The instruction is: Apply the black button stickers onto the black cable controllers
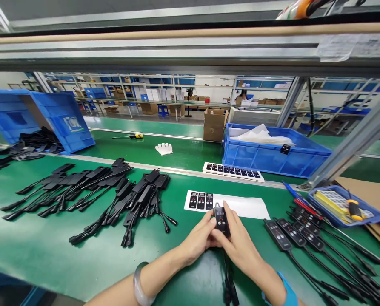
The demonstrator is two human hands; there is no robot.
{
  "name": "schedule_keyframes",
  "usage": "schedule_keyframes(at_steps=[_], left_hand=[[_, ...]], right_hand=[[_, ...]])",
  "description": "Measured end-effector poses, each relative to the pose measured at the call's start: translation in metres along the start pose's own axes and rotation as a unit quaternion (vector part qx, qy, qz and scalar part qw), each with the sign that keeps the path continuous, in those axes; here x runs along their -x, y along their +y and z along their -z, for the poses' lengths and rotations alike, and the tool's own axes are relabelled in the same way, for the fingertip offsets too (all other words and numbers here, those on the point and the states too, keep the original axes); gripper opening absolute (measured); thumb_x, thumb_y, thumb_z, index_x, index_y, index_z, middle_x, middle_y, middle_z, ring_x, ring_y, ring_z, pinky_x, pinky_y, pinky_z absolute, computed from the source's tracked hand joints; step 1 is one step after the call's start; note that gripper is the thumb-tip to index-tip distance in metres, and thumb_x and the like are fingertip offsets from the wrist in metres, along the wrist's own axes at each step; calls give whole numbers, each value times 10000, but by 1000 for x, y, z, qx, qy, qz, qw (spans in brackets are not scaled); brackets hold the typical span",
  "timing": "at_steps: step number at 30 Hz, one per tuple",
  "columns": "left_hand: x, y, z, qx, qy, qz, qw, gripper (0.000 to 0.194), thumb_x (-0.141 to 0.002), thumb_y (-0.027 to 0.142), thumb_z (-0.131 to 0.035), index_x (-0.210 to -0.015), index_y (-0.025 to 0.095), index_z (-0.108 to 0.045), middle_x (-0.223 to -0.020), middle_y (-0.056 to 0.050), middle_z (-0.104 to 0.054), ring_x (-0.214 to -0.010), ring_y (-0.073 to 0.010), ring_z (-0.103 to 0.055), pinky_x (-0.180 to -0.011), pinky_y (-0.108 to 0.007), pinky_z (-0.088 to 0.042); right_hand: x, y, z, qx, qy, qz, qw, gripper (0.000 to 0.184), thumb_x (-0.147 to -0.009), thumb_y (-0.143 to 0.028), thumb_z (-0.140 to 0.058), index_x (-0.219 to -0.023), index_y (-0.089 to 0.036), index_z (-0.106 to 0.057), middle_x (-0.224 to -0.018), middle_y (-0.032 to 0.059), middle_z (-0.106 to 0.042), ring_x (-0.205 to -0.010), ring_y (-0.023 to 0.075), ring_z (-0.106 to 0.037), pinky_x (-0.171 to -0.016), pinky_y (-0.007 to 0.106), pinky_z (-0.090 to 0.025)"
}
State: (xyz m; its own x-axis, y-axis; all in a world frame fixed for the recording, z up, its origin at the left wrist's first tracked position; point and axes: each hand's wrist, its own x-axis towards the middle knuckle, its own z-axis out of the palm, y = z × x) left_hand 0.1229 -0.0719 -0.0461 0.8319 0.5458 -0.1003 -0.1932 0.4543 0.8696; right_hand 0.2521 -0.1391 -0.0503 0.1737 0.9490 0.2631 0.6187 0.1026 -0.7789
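Observation:
Both hands hold a small black controller [221,220] with a printed front and cables hanging down toward me. My left hand [198,237] grips its left side, thumb on the front edge. My right hand [239,238] closes round its right side, with the thumb low on the face. Just behind them lies a white label sheet [241,205], with three black labels [201,200] at its left end. To the right rest several controllers with labelled faces [278,234], cables trailing forward. On the left are piles of black controllers [147,193] without visible printing.
A tipped blue crate [67,123] with black parts stands far left. Behind the sheet are a label strip [232,171] and a blue bin [260,159] of white sheets. A white glove [164,148] and screwdriver [135,136] lie further back. A small blue tray [368,212] sits right.

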Motion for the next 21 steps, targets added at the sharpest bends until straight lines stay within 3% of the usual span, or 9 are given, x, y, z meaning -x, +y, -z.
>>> schedule_keyframes(at_steps=[2,4,5,7,10,13,15,19,21], left_hand=[[0,2,2,-40,-25,6,999,518,-905,516,-356,-1308,191,-361,-910,-68,-610,-794,-168,-629,-771,-346,-517],[2,6,6,-198,-28,-27,979,483,-917,469,-346,-1316,199,-381,-918,-71,-618,-812,-179,-623,-794,-379,-513],[3,8,9,-309,-15,-65,949,433,-911,407,-385,-1294,207,-416,-968,-76,-620,-859,-189,-613,-826,-393,-502],[5,11,15,-528,33,-144,836,362,-872,262,-454,-1227,202,-492,-1116,-92,-586,-1006,-224,-561,-919,-425,-454],[5,13,23,-724,102,-148,666,387,-844,177,-456,-1228,138,-492,-1285,-153,-477,-1214,-317,-415,-1031,-504,-342],[3,11,25,-787,115,-78,601,424,-866,199,-429,-1278,98,-438,-1366,-200,-386,-1293,-372,-315,-1058,-544,-291],[2,8,25,-797,106,-62,592,400,-879,206,-394,-1261,103,-450,-1368,-195,-387,-1293,-368,-321,-1059,-540,-294],[2,4,25,-796,110,-75,591,398,-840,154,-395,-1229,103,-463,-1327,-180,-432,-1260,-355,-362,-1050,-528,-308],[1,5,27,-789,113,-88,598,454,-771,104,-445,-1224,88,-453,-1285,-177,-467,-1219,-348,-396,-1041,-523,-315]], right_hand=[[0,-2,7,80,-14,28,996,597,-878,-272,-465,-1428,-218,-238,-1263,110,-454,-1146,256,-471,-948,375,-433],[1,0,16,173,-45,10,984,571,-844,-161,-443,-1392,-169,-283,-1180,129,-475,-1052,252,-520,-878,368,-471],[2,2,22,231,-54,-10,971,547,-817,-115,-447,-1352,-133,-339,-1138,142,-481,-1009,260,-535,-844,374,-482],[4,9,34,364,-70,-51,927,457,-753,-27,-469,-1206,-80,-492,-1046,161,-497,-921,285,-554,-759,388,-495],[9,24,54,542,-66,-53,836,373,-676,81,-456,-964,-80,-630,-914,164,-529,-836,321,-557,-644,407,-474],[9,36,68,619,-17,-18,785,399,-649,98,-443,-928,-96,-652,-916,189,-552,-852,361,-543,-603,423,-442],[1,41,67,600,13,-15,800,406,-693,58,-443,-1012,-101,-639,-995,205,-557,-875,365,-542,-610,432,-441],[-38,49,40,391,-8,11,920,327,-851,-111,-394,-1093,-119,-613,-1045,167,-568,-933,295,-560,-755,406,-461],[-62,52,20,309,-15,32,950,338,-878,-183,-367,-1094,-104,-614,-1013,158,-579,-957,276,-559,-825,386,-450]])
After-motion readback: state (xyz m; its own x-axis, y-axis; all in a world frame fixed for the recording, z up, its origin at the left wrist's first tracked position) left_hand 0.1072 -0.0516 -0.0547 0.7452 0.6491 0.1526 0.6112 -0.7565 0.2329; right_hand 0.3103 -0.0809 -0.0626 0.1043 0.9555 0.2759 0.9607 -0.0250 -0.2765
